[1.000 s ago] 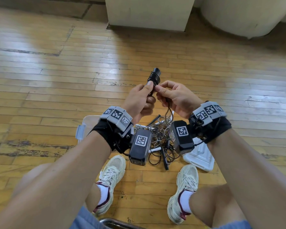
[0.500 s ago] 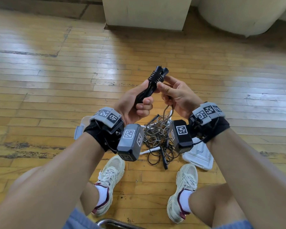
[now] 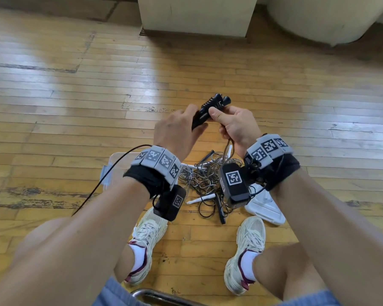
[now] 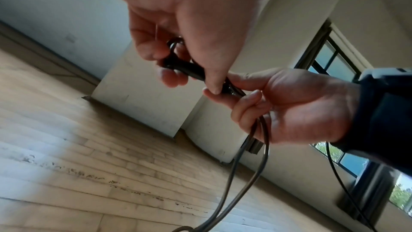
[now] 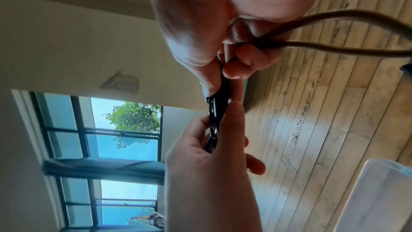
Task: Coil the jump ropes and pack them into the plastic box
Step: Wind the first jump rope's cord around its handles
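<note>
Gripping two black ribbed handles (image 3: pixel 210 107) together, both hands clench them. Brown cord (image 4: pixel 256 156) hangs doubled from the right hand (image 3: pixel 237 124); left hand (image 3: pixel 175 131) clasps the lower ends.

No readable txt anywhere (wrist bands (image 3: pixel 157 161) show only coded squares).

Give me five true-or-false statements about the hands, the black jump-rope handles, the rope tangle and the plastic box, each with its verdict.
1. Both hands hold the pair of black jump-rope handles. True.
2. The right hand also grips the dark rope strands that hang from it. True.
3. The tangle of jump ropes is packed in the clear plastic box. False: it lies on the wooden floor beside the box.
4. The left hand is empty. False: it grips the handles.
5. The white lid covers the box. False: it lies apart on the floor.
</note>
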A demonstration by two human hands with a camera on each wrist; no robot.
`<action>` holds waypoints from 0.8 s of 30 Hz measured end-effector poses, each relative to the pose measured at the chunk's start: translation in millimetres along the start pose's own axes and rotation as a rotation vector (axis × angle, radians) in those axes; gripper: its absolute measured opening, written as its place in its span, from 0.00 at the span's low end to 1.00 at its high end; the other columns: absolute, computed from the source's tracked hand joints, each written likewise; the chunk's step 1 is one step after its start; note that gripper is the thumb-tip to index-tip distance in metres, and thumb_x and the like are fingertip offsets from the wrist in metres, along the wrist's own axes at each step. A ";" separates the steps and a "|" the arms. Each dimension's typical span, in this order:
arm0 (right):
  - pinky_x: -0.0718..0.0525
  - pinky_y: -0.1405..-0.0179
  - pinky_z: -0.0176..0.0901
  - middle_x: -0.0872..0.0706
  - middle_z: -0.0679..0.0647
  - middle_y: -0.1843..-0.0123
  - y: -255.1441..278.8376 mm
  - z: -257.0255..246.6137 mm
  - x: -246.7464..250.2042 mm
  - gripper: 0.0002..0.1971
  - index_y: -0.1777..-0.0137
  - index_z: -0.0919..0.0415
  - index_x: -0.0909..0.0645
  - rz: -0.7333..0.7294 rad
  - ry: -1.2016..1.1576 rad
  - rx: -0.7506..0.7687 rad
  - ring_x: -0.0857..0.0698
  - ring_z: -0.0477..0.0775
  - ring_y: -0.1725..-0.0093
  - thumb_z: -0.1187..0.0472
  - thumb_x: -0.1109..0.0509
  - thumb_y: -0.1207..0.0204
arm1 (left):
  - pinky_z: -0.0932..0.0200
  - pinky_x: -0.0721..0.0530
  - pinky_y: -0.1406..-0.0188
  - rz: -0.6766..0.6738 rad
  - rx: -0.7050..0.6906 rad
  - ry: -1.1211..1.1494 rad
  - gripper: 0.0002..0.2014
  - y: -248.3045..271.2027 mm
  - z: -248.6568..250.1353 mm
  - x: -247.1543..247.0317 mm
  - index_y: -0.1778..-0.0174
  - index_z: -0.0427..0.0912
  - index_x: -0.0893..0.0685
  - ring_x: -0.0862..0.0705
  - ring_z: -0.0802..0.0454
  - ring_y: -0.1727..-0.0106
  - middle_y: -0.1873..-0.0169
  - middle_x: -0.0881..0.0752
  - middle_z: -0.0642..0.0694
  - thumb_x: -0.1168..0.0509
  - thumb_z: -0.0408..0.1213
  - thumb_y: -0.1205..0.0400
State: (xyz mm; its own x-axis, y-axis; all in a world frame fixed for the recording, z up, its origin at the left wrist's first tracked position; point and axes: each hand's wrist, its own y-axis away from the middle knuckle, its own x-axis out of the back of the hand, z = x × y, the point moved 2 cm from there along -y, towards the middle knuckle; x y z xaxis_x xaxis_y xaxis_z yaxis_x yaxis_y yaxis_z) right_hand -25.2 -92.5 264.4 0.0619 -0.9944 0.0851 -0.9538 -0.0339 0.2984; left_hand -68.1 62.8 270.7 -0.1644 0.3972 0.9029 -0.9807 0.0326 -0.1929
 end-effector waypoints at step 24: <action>0.32 0.71 0.36 0.19 0.54 0.68 3.8 -6.8 0.5 0.12 0.55 0.64 0.18 -0.350 0.108 0.047 0.27 0.47 0.70 0.61 0.37 0.12 | 0.48 0.21 0.69 -0.063 0.302 0.669 0.17 -9.7 -10.7 -5.0 0.55 0.36 0.19 0.21 0.47 0.68 0.66 0.16 0.43 0.43 0.45 0.09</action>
State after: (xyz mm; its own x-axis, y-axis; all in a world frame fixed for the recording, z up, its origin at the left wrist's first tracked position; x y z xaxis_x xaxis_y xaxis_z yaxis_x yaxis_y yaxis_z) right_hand -26.8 -92.5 272.1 0.4150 -0.9058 0.0859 -0.8817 -0.3770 0.2838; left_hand -56.6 70.3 264.0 -0.1013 0.8806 0.4630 -0.9885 -0.1418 0.0534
